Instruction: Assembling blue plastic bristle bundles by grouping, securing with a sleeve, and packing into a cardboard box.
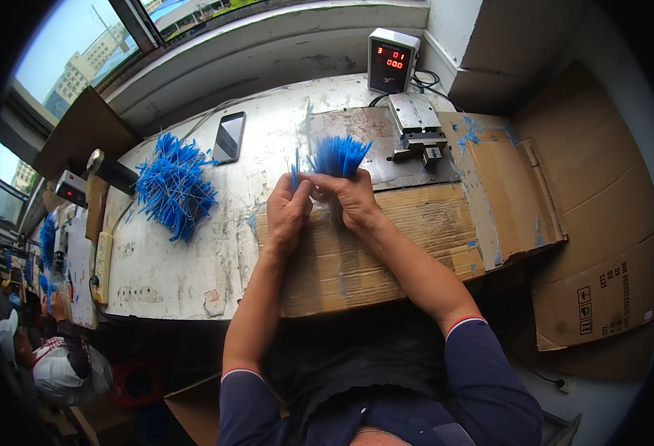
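In front of me, my right hand (355, 199) is closed around a fanned bundle of thin blue strips (340, 154), their tips pointing up and away. Thin pale ends hang below that fist. Close beside it, my left hand (288, 214) pinches one or a few similar blue strips (295, 175) upright; how many I cannot tell. The fingers of both hands meet or nearly meet above the cardboard sheet (371, 260) on the bench. To the left lies a tangled heap of blue strips with thin pale ends (174, 186).
A phone (229, 137) lies beyond the heap. A small metal fixture (418, 126) sits on a metal plate at right, below a box with a red display (392, 63). Folded cardboard (498, 186) borders the right. Left are a dark cylinder (113, 171), a power strip (104, 264) and another person (70, 368).
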{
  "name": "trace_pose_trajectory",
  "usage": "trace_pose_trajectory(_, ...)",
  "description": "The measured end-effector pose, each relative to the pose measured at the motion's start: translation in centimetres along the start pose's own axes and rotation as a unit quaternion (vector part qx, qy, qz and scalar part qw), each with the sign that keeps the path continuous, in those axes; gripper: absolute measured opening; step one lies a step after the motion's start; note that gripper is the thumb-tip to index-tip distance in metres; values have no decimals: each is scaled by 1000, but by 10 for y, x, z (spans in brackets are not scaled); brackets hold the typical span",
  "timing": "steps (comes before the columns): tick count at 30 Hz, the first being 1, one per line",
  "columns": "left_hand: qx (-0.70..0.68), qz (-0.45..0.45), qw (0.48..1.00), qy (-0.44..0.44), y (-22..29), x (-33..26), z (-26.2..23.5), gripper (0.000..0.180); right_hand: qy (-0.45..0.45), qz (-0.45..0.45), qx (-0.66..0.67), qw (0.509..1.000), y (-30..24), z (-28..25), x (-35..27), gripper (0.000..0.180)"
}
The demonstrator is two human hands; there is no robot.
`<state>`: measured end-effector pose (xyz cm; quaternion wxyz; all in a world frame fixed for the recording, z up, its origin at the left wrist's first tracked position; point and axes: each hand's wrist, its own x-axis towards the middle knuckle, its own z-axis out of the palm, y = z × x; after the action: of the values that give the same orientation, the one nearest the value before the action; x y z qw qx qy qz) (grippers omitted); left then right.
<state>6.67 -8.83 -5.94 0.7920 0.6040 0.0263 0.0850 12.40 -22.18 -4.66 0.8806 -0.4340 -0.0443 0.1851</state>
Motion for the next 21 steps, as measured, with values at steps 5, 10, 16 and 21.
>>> trace_pose_trajectory(5,29,-2,999,27,1,2,2,17,57,-78,-17,995,-1,4,-3,7)
trace_pose_trajectory(10,78,13,994,76,-3,3,-8,18,155,-123,19,980,-21,2,9,7)
trace_pose_trajectory(16,18,-49,999,-9,12,-2,-2,32,99,-77,38,991,-24,-32,30,10)
trace_pose_trajectory(21,-4,-74,994,-76,19,-9,0,42,-2,27,17,999,-23,-22,20,23)
